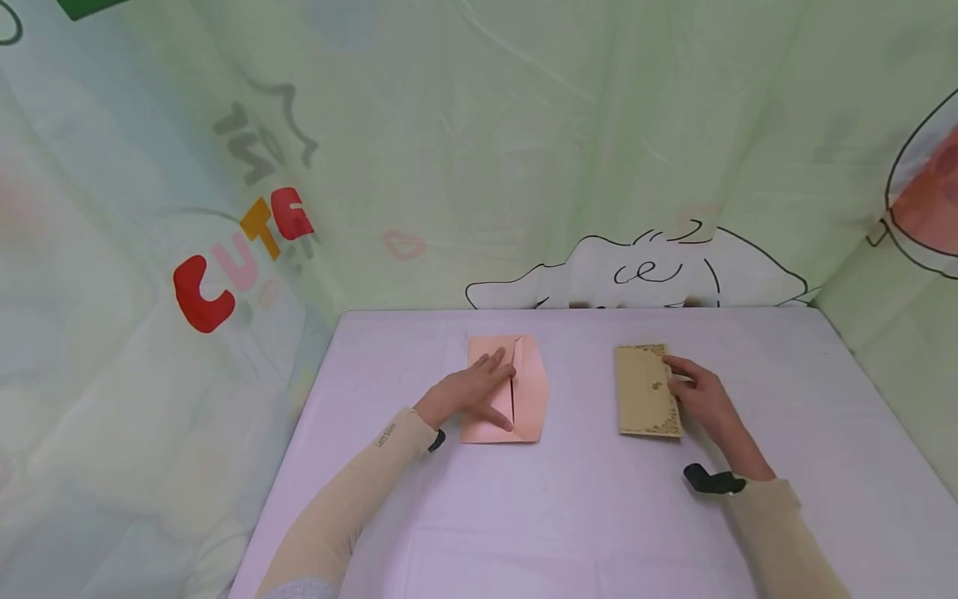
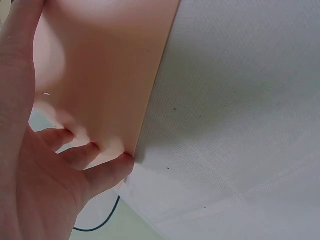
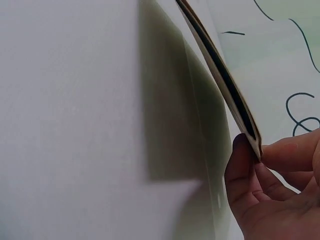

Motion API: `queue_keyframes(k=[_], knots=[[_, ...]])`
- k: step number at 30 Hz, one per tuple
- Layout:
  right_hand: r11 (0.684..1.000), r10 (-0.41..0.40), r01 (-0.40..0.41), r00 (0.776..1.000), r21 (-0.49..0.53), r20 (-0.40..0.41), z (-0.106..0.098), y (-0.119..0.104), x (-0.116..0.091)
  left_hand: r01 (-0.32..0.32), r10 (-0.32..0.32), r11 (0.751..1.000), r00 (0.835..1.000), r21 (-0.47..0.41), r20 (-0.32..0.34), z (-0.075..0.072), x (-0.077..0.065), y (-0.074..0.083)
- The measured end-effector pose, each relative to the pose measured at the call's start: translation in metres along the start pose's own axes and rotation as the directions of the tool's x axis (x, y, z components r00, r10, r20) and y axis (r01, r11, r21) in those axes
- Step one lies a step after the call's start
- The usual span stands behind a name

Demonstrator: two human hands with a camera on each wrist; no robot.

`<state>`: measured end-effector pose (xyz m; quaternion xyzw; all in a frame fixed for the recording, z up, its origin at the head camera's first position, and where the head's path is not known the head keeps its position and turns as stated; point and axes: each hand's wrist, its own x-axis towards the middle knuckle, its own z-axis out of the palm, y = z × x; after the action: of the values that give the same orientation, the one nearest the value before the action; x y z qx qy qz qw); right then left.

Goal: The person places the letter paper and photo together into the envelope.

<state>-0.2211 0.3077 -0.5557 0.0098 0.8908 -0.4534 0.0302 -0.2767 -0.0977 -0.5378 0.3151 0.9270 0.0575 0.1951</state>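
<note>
A pink envelope (image 1: 531,395) lies on the table, its flap side up and its pointed flap unfolded to the right. My left hand (image 1: 475,389) rests across it with spread fingers. In the left wrist view the fingertips touch the surface of the envelope (image 2: 110,75) near its edge. To the right, my right hand (image 1: 707,403) pinches the right edge of a tan folded card (image 1: 636,391) with dark ornament along its borders. The right wrist view has the card (image 3: 220,70) edge-on, raised over the table with its shadow below, between thumb and fingers.
A pale lilac cloth covers the table (image 1: 569,516). Behind it hangs a printed curtain (image 1: 479,166), meeting the table's far edge. Another curtain side with coloured letters (image 1: 239,262) stands at the left. Dark camera straps (image 1: 714,480) sit on the wrists.
</note>
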Motion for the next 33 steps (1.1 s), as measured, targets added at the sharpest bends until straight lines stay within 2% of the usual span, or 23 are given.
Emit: queue_keyframes(k=[7, 17, 33], knots=[[1.0, 0.008, -0.008, 1.0, -0.014, 0.011, 0.006, -0.005, 0.003, -0.003, 0.003, 1.0, 1.0, 0.008, -0.007, 0.003, 0.002, -0.002], [0.997, -0.058, 0.058, 0.998, 0.043, 0.002, 0.021, -0.011, 0.008, -0.003, 0.003, 1.0, 1.0, 0.015, -0.02, 0.003, 0.002, -0.003], [0.993, -0.066, 0.061, 0.997, 0.104, 0.042, 0.042, -0.026, 0.012, -0.01, 0.01, 1.0, 1.0, 0.018, -0.024, 0.007, 0.005, -0.007]])
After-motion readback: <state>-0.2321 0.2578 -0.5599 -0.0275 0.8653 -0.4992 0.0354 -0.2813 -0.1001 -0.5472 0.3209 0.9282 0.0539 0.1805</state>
